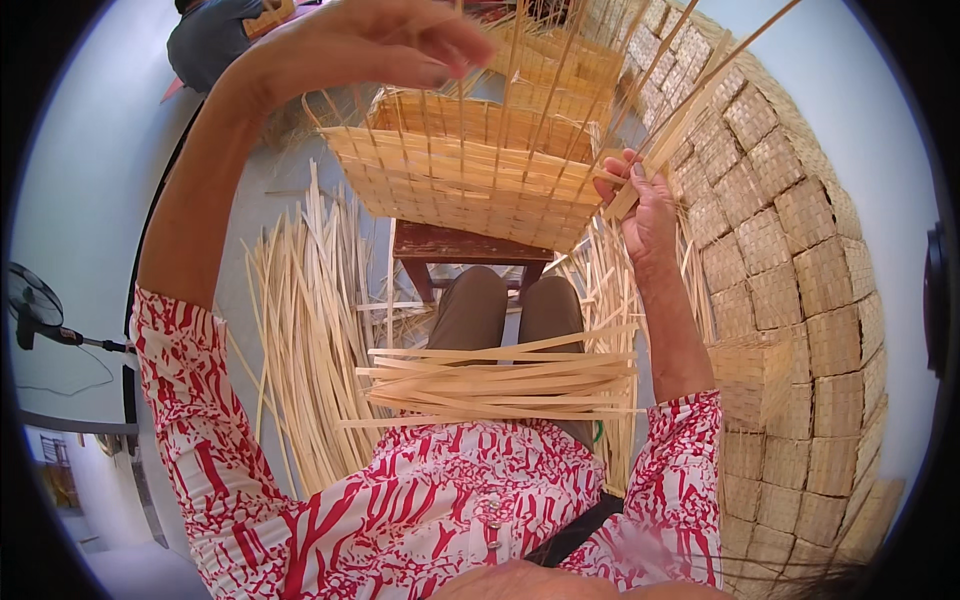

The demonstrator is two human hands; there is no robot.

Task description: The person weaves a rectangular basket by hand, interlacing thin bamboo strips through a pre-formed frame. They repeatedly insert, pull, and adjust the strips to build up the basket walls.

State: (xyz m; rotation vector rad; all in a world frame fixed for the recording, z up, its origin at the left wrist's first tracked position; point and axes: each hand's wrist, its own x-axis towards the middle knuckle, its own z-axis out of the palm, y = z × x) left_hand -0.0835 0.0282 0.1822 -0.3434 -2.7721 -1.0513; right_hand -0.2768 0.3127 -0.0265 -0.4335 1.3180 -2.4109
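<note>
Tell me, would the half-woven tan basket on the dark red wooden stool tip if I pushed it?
It might: the half-woven tan basket overhangs the wooden stool at both sides. It's probably light, being thin-walled. Its tan upright strips would likely bend, being thin and unwoven up top.

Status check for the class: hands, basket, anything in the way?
Left hand raised, blurred, grip unclear. Right hand holding strip at basket's right end. Basket partly woven, on reddish stool. Upright strips stand between hands.

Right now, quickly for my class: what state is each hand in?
Left hand: open and blurred, raised over the woven basket; nothing visibly held.
Right hand: closed, holding a pale flat strip at the basket's right end.
</note>
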